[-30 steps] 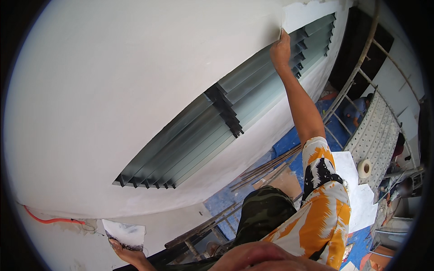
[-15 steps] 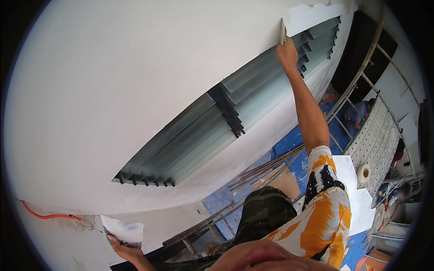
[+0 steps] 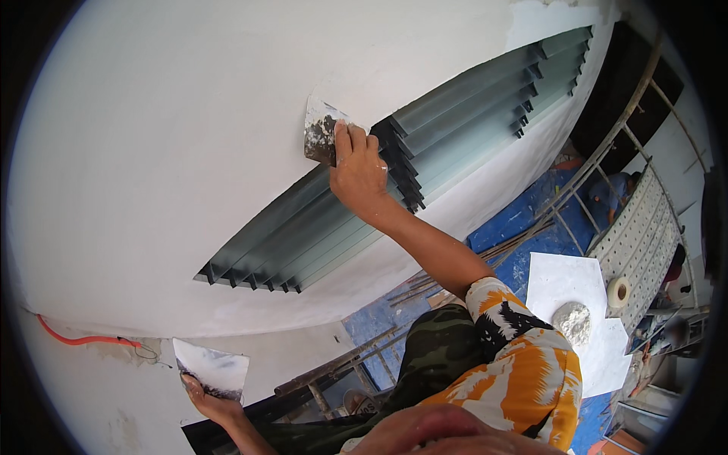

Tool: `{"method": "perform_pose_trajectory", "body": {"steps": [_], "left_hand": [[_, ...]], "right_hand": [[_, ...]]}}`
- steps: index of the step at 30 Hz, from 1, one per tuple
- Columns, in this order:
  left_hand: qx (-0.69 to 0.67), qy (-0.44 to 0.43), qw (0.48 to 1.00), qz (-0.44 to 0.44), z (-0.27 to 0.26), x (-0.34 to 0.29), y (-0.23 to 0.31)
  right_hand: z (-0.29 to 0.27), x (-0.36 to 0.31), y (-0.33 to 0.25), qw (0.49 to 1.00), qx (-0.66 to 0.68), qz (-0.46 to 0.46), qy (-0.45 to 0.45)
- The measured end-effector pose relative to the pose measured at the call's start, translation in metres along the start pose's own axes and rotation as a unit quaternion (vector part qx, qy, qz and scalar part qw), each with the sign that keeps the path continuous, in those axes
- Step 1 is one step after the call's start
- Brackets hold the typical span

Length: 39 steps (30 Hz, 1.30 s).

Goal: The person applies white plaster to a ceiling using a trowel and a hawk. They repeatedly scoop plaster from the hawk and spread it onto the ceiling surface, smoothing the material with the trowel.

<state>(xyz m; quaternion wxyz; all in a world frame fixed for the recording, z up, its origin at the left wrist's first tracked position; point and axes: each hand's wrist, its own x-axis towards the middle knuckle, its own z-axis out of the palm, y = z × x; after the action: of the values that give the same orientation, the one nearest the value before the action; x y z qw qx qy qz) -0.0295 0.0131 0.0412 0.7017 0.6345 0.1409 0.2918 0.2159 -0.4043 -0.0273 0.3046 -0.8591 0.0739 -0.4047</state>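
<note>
My right hand (image 3: pixel 359 171) is closed on a broad putty knife (image 3: pixel 320 135), its blade laid against the white wall (image 3: pixel 174 144) just above a long louvred opening (image 3: pixel 462 114). Dark, worn patches and white compound show on that blade. Low on the left, my left hand (image 3: pixel 211 406) grips a second wide putty knife (image 3: pixel 214 365) by its dark edge; white compound lies on its face. A fresher white band (image 3: pixel 531 23) runs along the wall above the far end of the louvres.
Scaffold rails (image 3: pixel 607 136) and a perforated metal platform (image 3: pixel 637 216) stand at right, with a tape roll (image 3: pixel 618 291) on it. A white board (image 3: pixel 557 280) carries a mound of compound (image 3: pixel 572 322). Another person (image 3: pixel 610 193) is beyond. An orange-red conduit (image 3: pixel 83 340) pokes from the wall.
My right hand has swept the putty knife left and nearer along the wall, from the far end to mid-louvre. The mound of compound has come into view. My left hand keeps its hold.
</note>
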Motion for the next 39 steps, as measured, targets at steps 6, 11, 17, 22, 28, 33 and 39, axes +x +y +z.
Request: {"method": "perform_pose_trajectory", "body": {"steps": [6, 11, 17, 22, 28, 33, 39], "left_hand": [[0.017, 0.056, 0.998, 0.005, -0.008, -0.008, 0.008], [0.009, -0.003, 1.0, -0.021, -0.013, -0.01, 0.009], [0.026, 0.019, 0.999, -0.016, -0.021, -0.003, -0.001], [-0.008, -0.036, 0.999, -0.025, -0.01, 0.002, -0.006], [-0.044, -0.024, 0.997, -0.064, 0.01, 0.0, -0.003], [-0.032, 0.001, 0.999, -0.039, 0.004, -0.005, -0.001], [-0.004, 0.02, 0.998, -0.054, -0.014, -0.002, 0.0]], "right_hand": [[-0.065, 0.019, 0.117, 0.982, 0.068, 0.037, 0.172], [-0.115, 0.139, 0.272, 0.947, -0.019, 0.135, 0.291], [-0.098, 0.144, 0.246, 0.967, -0.058, 0.185, 0.165], [-0.035, 0.08, 0.103, 0.986, -0.053, 0.116, 0.11], [0.002, 0.0, 0.012, 0.999, 0.006, -0.009, 0.033], [-0.042, -0.004, 0.085, 0.994, 0.027, 0.023, 0.105], [-0.104, 0.128, 0.269, 0.943, -0.032, 0.136, 0.301]]}}
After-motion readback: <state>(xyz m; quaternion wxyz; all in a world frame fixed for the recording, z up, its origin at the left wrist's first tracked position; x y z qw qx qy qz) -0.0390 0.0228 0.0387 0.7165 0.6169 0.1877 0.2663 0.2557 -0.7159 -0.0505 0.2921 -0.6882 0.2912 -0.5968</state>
